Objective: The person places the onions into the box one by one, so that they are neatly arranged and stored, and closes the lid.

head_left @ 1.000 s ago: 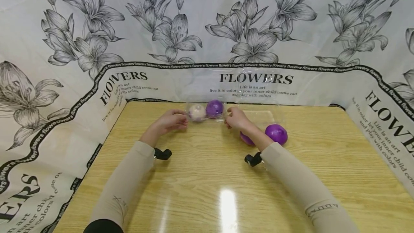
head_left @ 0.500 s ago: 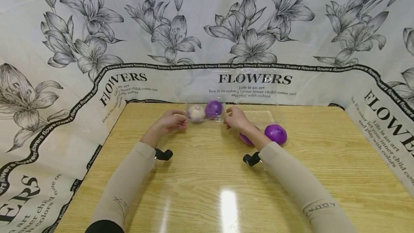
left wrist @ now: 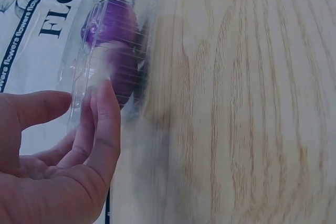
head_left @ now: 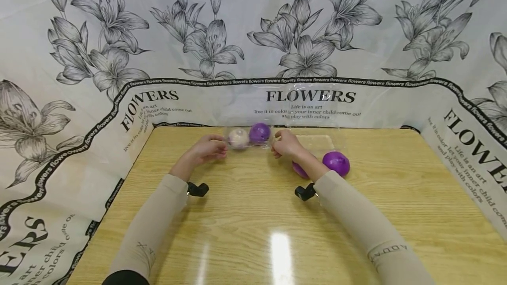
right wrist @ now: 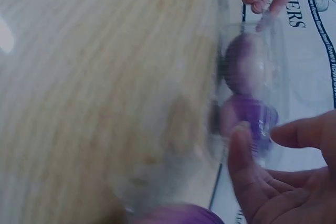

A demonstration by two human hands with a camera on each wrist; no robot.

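Observation:
A clear plastic box [head_left: 249, 144] sits at the far edge of the table. It contains two round things: a whitish one with purple patches [head_left: 239, 138] on the left and a purple one [head_left: 259, 133] beside it. My left hand [head_left: 207, 148] holds the box's left end between thumb and fingers, the thumb [left wrist: 50, 106] at its edge. At the right end, thumb and forefinger of my right hand [head_left: 287, 144] grip the plastic, seen closer in the right wrist view, where the box is blurred.
Right of the held box stands a second clear plastic box [head_left: 317, 143], its lid raised toward the flowered cloth [head_left: 356, 60]. Two more purple round things [head_left: 336, 164] lie in front of it, one partly behind my right forearm. The wooden table [head_left: 237, 214] reflects light.
The head view shifts slightly. Both hands stay at the ends of the box, and the round things keep their places.

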